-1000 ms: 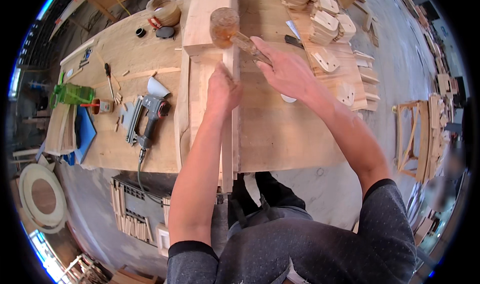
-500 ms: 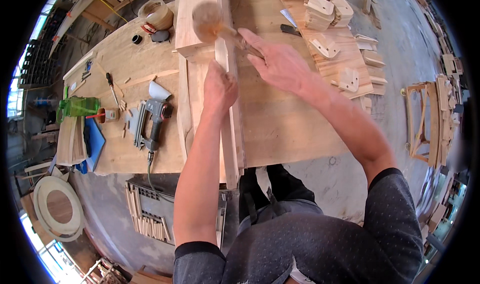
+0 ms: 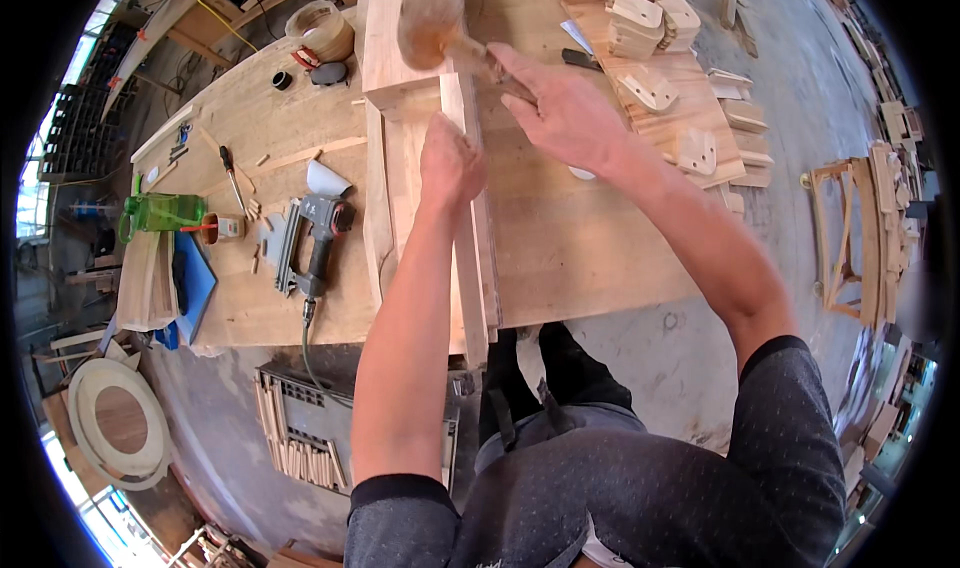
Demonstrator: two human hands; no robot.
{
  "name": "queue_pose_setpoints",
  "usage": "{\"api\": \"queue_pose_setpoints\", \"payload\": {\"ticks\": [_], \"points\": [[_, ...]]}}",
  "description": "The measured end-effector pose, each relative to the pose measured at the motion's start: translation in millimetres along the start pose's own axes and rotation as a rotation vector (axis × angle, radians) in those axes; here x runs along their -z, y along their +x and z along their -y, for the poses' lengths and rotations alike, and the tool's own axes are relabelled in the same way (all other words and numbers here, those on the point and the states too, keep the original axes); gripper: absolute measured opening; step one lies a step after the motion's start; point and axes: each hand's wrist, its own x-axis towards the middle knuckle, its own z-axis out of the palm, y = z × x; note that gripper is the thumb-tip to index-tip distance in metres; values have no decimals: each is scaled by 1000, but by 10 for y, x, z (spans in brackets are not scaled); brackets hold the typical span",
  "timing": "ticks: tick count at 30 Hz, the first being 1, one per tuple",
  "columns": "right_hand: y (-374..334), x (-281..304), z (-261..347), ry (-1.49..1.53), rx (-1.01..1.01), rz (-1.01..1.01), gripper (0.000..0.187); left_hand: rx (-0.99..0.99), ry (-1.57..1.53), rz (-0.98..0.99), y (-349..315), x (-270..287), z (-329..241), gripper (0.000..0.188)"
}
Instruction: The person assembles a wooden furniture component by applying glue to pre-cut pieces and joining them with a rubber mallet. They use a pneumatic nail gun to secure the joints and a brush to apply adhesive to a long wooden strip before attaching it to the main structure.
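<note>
My right hand [image 3: 570, 113] is closed round the handle of a mallet [image 3: 432, 30]. The mallet's rounded wooden head is smeared by motion, above the far end of a long wooden strip [image 3: 466, 278]. Lower on that strip, my left hand [image 3: 453, 163] is wrapped round it in a fist. The strip runs lengthwise along a pale wooden board, its far end close to a thick wooden block [image 3: 400, 63]. Whether the mallet head touches the wood, I cannot tell.
The workbench [image 3: 570, 258] carries a nail gun [image 3: 315, 243] with its hose, a screwdriver [image 3: 230, 173], a green bottle [image 3: 165, 213] and a tape roll [image 3: 320, 30] left of the board. Shaped wooden pieces [image 3: 650, 88] lie in stacks at right. A crate of dowels [image 3: 305, 448] stands below.
The mallet head has risen slightly, and its angle differs a little. My left hand stays on the strip. The whole view has shifted slightly.
</note>
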Motion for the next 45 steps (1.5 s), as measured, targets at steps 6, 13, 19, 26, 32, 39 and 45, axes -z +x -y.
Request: {"api": "queue_pose_setpoints", "payload": {"ticks": [6, 13, 19, 26, 32, 39, 45], "points": [[-75, -15, 44, 49, -37, -29, 64, -53, -55, 5, 30, -92, 181, 29], [-260, -93, 120, 27, 140, -144, 62, -107, 15, 31, -279, 68, 157, 47], [-1383, 47, 168, 211, -224, 234, 48, 80, 14, 331, -1542, 686, 351, 60], [-2148, -117, 355, 396, 144, 208, 55, 207, -114, 185, -2507, 765, 278, 68], [-2323, -253, 428, 173, 194, 337, 58, -256, 358, -201, -2963, 272, 522, 83], [-2386, -403, 439, 193, 340, 225, 62, -333, 387, -384, -2947, 34, 747, 65], [-2442, -353, 465, 92, 276, 310, 63, -370, 399, -401, -2892, 27, 778, 63]]}}
